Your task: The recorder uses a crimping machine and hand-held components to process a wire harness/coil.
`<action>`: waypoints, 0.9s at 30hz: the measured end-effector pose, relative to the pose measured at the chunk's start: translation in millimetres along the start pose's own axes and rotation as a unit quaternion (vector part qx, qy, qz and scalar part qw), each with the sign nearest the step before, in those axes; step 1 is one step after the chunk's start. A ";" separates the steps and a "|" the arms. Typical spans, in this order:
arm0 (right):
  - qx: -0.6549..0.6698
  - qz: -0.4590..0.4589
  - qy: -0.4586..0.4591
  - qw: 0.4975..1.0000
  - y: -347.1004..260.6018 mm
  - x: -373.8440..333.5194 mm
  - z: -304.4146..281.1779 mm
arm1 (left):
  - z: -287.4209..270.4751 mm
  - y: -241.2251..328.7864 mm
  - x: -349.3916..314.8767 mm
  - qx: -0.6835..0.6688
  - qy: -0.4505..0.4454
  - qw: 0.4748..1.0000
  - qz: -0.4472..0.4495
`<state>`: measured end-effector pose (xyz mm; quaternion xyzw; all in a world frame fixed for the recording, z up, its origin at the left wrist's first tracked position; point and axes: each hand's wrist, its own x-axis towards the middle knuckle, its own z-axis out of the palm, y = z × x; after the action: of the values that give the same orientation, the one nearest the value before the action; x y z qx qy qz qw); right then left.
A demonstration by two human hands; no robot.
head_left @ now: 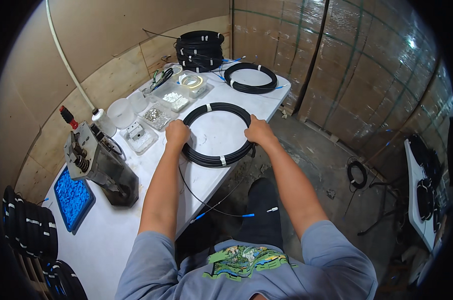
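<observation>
In the head view, the left hand point(178, 133) and right hand point(260, 131) are well apart, each clamped on opposite sides of a black coil point(206, 159) over the table point(106, 225). Most fingertips are tucked out of sight, and I honestly can't tell if the coil rests on the tabletop or floats a bit above it. Two blue-tipped ends point(248, 215) dangle below, but where they leave the coil is tough to see. The left-side coils point(36, 227) get chopped by the dark fisheye rim, and the stuff on the side table point(415, 210) is pretty murky.

Containers: one clear box has white bits point(176, 101), another has metal bits point(156, 116), a third holds a pale block point(135, 130), and a farther one has tape rolls point(191, 80). The dark tray is full of blue pieces point(71, 195).

A chunky metal press point(109, 175) stands between that tray and the block, hiding some tabletop. Out back there's a coil stack point(200, 52) with a spare coil point(251, 90) just beside it.
</observation>
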<state>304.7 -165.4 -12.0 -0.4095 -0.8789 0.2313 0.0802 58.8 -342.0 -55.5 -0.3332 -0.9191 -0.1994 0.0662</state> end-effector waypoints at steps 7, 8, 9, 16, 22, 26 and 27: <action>-0.033 0.010 0.005 0.999 -0.7 -1.1 6.4 | -3.8 6.1 1.1 0.015 -0.028 0.999 -0.002; -0.036 0.019 0.008 0.999 1.3 -1.4 6.7 | -3.8 9.1 0.4 0.011 -0.034 0.999 0.000; -0.036 0.017 0.011 0.999 -2.3 -4.7 4.8 | -4.0 6.5 0.1 0.009 -0.038 0.999 -0.001; -0.151 0.015 -0.005 0.988 -11.4 7.9 -10.3 | -4.3 -0.8 -1.3 0.021 -0.032 0.999 0.028; -0.172 -0.007 -0.012 0.985 -20.0 55.3 -8.6 | -3.0 -0.8 -4.1 0.010 -0.027 0.999 0.023; -0.171 -0.146 0.064 0.972 -54.1 80.0 11.9 | -6.7 8.7 -9.8 -0.010 -0.011 1.000 0.020; -0.134 -0.217 0.047 0.966 -70.5 85.5 20.7 | -8.8 9.0 -9.7 -0.007 -0.009 1.000 0.017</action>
<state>194.0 -147.0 -1.1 -0.2268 -0.9648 0.0687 0.1140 71.9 -345.0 -47.0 -0.3512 -0.9124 -0.2019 0.0592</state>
